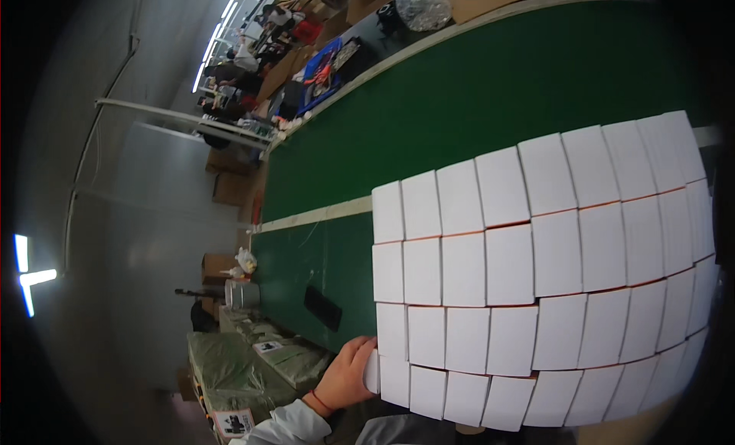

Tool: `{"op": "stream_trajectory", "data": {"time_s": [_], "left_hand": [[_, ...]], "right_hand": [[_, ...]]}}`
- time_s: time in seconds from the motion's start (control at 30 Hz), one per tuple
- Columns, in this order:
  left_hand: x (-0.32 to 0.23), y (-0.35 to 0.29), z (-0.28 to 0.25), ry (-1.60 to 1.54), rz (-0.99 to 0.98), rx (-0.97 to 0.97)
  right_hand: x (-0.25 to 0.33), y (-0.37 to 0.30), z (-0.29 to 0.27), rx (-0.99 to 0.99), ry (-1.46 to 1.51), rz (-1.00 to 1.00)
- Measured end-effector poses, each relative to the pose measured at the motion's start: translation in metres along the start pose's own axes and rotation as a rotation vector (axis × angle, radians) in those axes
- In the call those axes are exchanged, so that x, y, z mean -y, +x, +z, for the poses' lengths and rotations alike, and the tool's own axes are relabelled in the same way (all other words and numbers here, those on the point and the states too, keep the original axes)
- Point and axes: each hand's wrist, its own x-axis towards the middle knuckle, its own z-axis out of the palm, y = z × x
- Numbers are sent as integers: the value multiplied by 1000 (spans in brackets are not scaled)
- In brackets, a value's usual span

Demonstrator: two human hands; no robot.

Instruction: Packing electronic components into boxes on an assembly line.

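Observation:
A large stack of white boxes [509,261] in several rows fills the right side, with thin orange lines between some rows. My left hand [346,378] comes in from the lower edge, a red cord round its wrist. Its fingers close on a small white box [371,371] at the left end of the lowest visible row, against the neighbouring boxes. The fingertips are partly hidden behind that box. My right hand is out of view.
Beside the stack, a dark flat object like a phone [323,307] lies on the green table [295,261]. Green-wrapped packages [230,361] stand at the lower left. Beyond the green belt [459,93] are a blue crate [320,76], a clear plastic bag [423,7] and several people.

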Motion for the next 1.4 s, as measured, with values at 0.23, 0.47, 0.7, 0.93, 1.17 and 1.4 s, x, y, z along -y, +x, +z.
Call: {"op": "stream_trajectory", "data": {"time_s": [0.23, 0.47, 0.7, 0.93, 1.17, 1.4], "left_hand": [[1, -3, -4, 110, -42, -37], [8, 5, 8, 54, 74, -33], [9, -7, 12, 40, 46, -61], [13, 6, 6, 78, 160, 0], [3, -17, -22, 42, 115, -32], [30, -51, -83, -180, 304, 26]], "right_hand": [[12, -380, -73, 289, -112, 445], [177, -609, -83, 425, -52, 736], [52, -483, -67, 252, -158, 568], [-71, -334, -157, 127, -416, 373], [-100, -286, -295, -10, -706, 327], [-58, -327, -353, -32, -826, 316]]}}
